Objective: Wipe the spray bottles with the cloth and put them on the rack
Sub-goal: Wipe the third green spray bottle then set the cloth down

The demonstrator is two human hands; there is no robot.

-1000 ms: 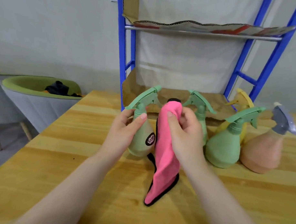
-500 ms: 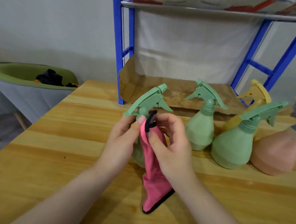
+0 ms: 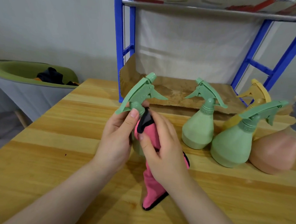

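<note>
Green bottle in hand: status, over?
Left hand grips green bottle at neck. Right hand presses pink cloth on its body. Four bottles wait on table; rack unobstructed.

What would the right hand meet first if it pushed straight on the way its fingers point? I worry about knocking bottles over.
The right hand points up-left, so it meets the cloth and the green bottle held by the left hand; the standing bottles lie off that line.
</note>
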